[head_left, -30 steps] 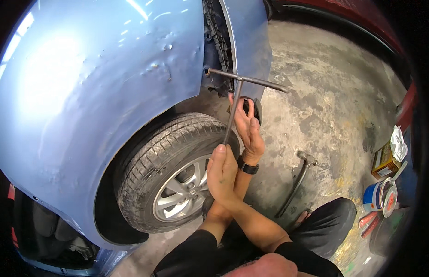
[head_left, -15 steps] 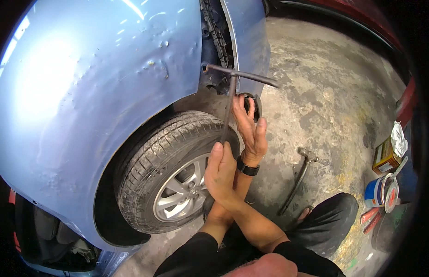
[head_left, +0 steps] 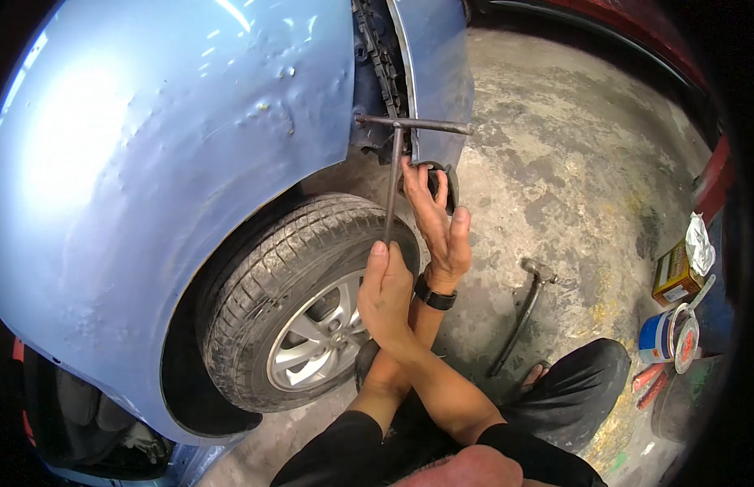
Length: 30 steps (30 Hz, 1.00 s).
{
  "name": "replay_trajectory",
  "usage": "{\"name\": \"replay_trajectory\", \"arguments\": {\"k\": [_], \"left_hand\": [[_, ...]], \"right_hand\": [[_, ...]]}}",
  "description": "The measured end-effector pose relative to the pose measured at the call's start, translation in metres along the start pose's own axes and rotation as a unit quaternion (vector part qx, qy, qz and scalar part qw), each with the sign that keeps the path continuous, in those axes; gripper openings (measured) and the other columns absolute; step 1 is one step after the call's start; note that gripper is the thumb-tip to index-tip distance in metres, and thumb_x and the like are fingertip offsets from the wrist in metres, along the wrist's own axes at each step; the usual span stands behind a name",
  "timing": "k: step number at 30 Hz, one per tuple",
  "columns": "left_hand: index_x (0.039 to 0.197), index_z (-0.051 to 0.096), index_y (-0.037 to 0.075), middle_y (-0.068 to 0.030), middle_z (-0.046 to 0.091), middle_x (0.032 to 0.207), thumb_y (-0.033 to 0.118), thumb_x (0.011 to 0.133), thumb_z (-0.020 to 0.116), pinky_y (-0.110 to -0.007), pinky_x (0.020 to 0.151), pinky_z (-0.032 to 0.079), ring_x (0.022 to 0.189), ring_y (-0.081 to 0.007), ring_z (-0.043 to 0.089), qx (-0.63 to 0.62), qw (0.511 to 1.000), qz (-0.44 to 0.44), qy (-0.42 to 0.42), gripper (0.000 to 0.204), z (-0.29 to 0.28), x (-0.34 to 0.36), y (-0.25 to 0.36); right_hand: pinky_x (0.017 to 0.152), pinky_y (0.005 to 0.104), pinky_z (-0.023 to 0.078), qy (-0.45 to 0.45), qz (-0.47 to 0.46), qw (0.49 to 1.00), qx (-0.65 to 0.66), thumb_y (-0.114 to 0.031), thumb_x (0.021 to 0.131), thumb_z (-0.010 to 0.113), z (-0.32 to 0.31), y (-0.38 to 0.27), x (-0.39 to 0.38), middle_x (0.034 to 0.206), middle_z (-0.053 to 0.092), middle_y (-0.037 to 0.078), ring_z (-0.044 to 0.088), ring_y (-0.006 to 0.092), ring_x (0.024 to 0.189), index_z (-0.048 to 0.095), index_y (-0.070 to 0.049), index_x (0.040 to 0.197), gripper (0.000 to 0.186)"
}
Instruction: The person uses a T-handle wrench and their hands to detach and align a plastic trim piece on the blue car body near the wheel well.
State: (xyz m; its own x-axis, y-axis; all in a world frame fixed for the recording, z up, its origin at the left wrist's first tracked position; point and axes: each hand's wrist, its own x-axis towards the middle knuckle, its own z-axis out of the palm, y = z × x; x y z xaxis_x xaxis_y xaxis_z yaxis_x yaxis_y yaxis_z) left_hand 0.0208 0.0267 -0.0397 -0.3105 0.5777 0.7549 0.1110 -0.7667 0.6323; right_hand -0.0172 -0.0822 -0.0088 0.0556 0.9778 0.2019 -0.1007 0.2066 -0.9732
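Right hand (head_left: pixel 385 288): closed, gripping the lower stem of the dark metal T-shaped bar (head_left: pixel 394 183). Bar stands in front of the tire, crosspiece at the top, spanning the gap between the light-blue dented metal car panel (head_left: pixel 255 89) and the narrower blue body panel (head_left: pixel 438 89). Crosspiece's left tip overlaps a hole in the dark inner part; can't tell if it's inserted.

Left hand (head_left: pixel 438 231): open, fingers extended up beside the stem, near the lower edge of the narrower panel; fingertip contact unclear. Black wristwatch (head_left: pixel 438 295) on that wrist. 2 forearms crossed, right over left.

Black rubber tire (head_left: pixel 263 312) with silver spoked metal rim (head_left: pixel 316 345) sits left of the hands. Dark-handled metal hammer (head_left: pixel 523 312) lies on the grey stained concrete floor (head_left: pixel 547 187). Far right: yellow-brown rectangular tin (head_left: pixel 671 276), blue-and-white round can (head_left: pixel 654 339).
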Motion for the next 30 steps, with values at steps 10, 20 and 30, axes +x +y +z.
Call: {"name": "replay_trajectory", "arguments": {"k": [10, 20, 30], "left_hand": [[0.158, -0.001, -0.002, -0.0256, 0.003, 0.162, 0.032, 0.089, 0.053, -0.061, 0.119, 0.020, 0.150, -0.0464, 0.010, -0.006, 1.000, -0.002, -0.011, 0.095, -0.003, 0.003, -0.002], [0.156, 0.005, -0.008, -0.0291, 0.009, 0.159, 0.035, 0.094, 0.056, -0.060, 0.118, 0.024, 0.148, -0.0470, 0.018, -0.006, 1.000, 0.015, -0.010, 0.091, -0.010, 0.001, -0.003], [0.158, 0.001, -0.002, -0.0256, 0.008, 0.162, 0.032, 0.088, 0.055, -0.061, 0.119, 0.020, 0.150, -0.0449, 0.012, 0.003, 1.000, -0.005, -0.019, 0.095, -0.006, 0.001, -0.001]], "right_hand": [[0.052, 0.0498, 0.037, -0.007, 0.016, 0.999, 0.051, -0.025, 0.107, 0.042, 0.010, 0.009, 0.000, 0.060, 0.051, 0.021, 0.053, 0.0412, 0.053, 0.049, -0.002, 0.086, 0.032], [0.053, 0.0497, 0.037, 0.009, -0.006, 0.999, 0.045, -0.023, 0.105, 0.045, 0.013, 0.019, -0.003, 0.060, 0.053, 0.021, 0.055, 0.0419, 0.056, 0.055, 0.005, 0.093, 0.032], [0.055, 0.0491, 0.042, -0.006, 0.039, 0.998, 0.058, -0.023, 0.105, 0.045, 0.006, 0.016, 0.000, 0.061, 0.055, 0.023, 0.059, 0.0435, 0.058, 0.056, 0.008, 0.095, 0.035]]}}
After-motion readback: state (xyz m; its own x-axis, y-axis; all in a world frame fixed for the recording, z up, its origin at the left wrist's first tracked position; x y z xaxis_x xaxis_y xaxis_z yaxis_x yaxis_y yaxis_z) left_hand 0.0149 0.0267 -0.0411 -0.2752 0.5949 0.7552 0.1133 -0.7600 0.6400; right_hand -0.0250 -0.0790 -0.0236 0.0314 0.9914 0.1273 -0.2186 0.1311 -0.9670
